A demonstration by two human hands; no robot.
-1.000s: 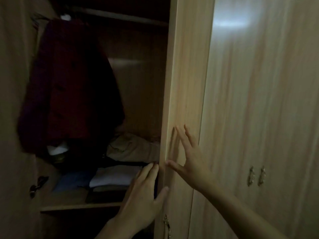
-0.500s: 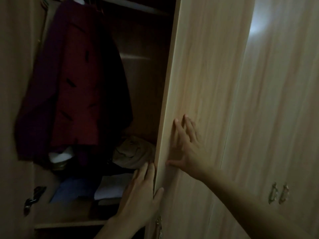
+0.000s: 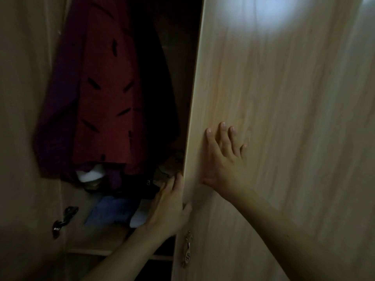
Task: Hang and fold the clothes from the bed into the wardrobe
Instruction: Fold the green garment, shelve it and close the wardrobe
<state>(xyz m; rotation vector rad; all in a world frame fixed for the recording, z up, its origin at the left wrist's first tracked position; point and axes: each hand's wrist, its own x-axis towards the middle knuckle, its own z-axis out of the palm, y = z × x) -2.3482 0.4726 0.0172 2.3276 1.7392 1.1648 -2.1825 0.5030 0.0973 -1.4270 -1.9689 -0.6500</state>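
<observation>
A dark red coat [image 3: 105,102] with black toggles hangs inside the dim wardrobe at the left. Below it, folded clothes lie on a shelf [image 3: 95,238]: a blue piece [image 3: 109,209], a white one [image 3: 140,217] and a beige bundle [image 3: 168,169]. The light wooden wardrobe door [image 3: 274,118] fills the right half. My right hand [image 3: 225,161] presses flat on the door's front with fingers spread. My left hand [image 3: 169,207] lies along the door's left edge, thumb on the front face and fingers straight beside the edge.
A brass handle [image 3: 188,248] hangs low on the door under my left hand. The open left door [image 3: 24,138] carries a metal hinge [image 3: 65,218]. A white and brown object [image 3: 91,175] sits under the coat's hem.
The door's edge has swung left, narrowing the opening, with both hands moving along with it. The view has shifted closer and to the right door.
</observation>
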